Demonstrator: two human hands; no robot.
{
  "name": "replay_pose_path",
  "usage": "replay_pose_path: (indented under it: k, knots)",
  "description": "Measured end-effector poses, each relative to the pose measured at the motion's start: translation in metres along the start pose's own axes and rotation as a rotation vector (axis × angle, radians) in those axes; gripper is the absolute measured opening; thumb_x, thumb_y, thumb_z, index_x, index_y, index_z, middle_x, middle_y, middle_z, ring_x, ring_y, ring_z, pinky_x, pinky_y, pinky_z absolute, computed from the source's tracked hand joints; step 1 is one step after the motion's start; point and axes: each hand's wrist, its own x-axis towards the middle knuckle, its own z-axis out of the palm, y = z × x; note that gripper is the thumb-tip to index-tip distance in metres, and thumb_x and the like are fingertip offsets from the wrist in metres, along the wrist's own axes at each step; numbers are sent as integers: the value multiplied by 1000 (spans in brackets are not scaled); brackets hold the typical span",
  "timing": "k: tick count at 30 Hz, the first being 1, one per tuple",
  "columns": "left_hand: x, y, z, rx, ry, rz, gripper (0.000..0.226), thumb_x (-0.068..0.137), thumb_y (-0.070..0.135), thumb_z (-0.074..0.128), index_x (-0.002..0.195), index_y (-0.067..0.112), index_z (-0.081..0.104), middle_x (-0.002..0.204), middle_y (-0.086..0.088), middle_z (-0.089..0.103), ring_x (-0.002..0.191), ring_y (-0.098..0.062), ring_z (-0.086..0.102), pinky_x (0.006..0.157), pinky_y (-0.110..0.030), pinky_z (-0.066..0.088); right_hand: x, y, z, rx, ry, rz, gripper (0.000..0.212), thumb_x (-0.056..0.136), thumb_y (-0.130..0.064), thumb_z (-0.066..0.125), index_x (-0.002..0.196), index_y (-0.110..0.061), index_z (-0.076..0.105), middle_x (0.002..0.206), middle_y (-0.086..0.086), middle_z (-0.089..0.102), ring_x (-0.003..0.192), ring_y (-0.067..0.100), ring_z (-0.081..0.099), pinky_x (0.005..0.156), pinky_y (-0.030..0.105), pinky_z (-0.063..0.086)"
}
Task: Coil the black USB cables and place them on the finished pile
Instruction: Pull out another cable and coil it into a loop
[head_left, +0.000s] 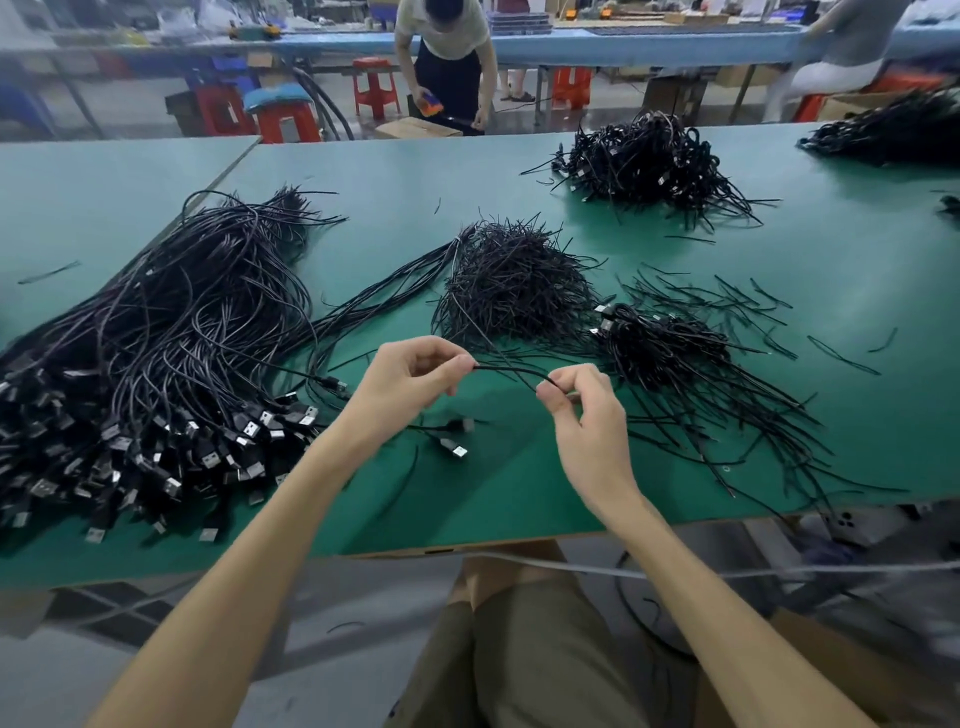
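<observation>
Above the table's (519, 493) front edge, a worker's left hand (410, 384) and right hand (582, 415) each pinched one black cable (511, 370) stretched between them, best kept taut and looped evenly before joining the likely finished pile (670, 343) toward the right edge.

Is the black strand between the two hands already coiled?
No, the black strand runs in one gentle curve from left hand to right hand.
</observation>
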Motion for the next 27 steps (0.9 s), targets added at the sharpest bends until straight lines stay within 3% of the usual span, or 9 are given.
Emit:
replay_pose_path:
  k: [3, 6, 9, 11, 15, 18, 20, 22, 27]
  knots:
    - [-1, 0, -4, -22, -24, 16, 11, 96, 23, 71, 93, 13, 75, 64, -1, 60, 55, -16, 42, 49, -23, 34, -3, -6, 1, -89, -127, -133, 24, 104, -26, 54, 87, -9, 59, 91, -4, 57, 93, 17, 50, 85, 24, 39]
    - [-2, 1, 1, 149, -145, 63, 9, 94, 21, 73, 89, 14, 77, 62, 5, 65, 41, -3, 44, 42, -13, 32, -10, -9, 5, -210, -233, -269, 33, 104, -37, 46, 91, -10, 59, 86, -7, 55, 86, 15, 48, 84, 31, 40]
    - [-3, 0, 3, 235, -188, 55, 9, 93, 26, 75, 88, 19, 77, 67, 2, 71, 37, -6, 46, 37, -18, 32, -15, -7, 7, -167, -284, -235, 29, 106, -32, 45, 88, -11, 57, 74, -9, 52, 73, 12, 47, 71, 34, 42]
    - [-3, 0, -5, 101, -205, 11, 13, 94, 32, 73, 95, 19, 76, 80, -4, 76, 38, -14, 48, 38, -19, 33, -14, -6, 8, -63, -253, -189, 25, 106, -25, 48, 87, -12, 58, 69, -14, 51, 63, 8, 45, 62, 25, 37]
    - [-2, -2, -17, -372, -397, -105, 37, 98, 36, 65, 125, 11, 70, 125, -12, 71, 68, -12, 69, 50, -17, 44, -10, -2, 3, 23, -179, -132, 25, 106, -23, 51, 83, -16, 58, 56, -8, 46, 47, 13, 33, 49, 23, 26]
    - [-4, -8, -14, -620, -439, -116, 48, 97, 33, 66, 138, 9, 62, 136, -7, 66, 95, -9, 70, 69, -18, 51, -13, -4, 3, -6, -199, -199, 24, 107, -20, 51, 85, -13, 59, 62, -18, 54, 47, 9, 40, 51, 14, 26]
    - [-6, -11, -8, -728, -418, -143, 51, 95, 34, 69, 138, 8, 62, 125, 3, 69, 94, -8, 68, 74, -20, 52, -16, -7, 5, -38, -198, -258, 23, 106, -15, 52, 86, -8, 59, 69, -31, 55, 53, -1, 48, 54, 8, 30]
    - [-6, -13, -2, -830, -366, -188, 46, 94, 34, 69, 133, 9, 66, 105, 7, 67, 81, -7, 61, 69, -20, 49, -17, -8, 5, -56, -186, -287, 24, 106, -14, 52, 85, -6, 59, 68, -27, 53, 57, -4, 49, 58, 8, 31]
    - [-7, -14, 5, -1056, -253, -256, 32, 93, 29, 71, 119, 11, 74, 83, 7, 52, 66, -5, 48, 66, -20, 46, -22, -8, 4, -110, -235, -358, 29, 106, -23, 48, 88, -4, 61, 73, -3, 59, 66, 11, 52, 63, 33, 47]
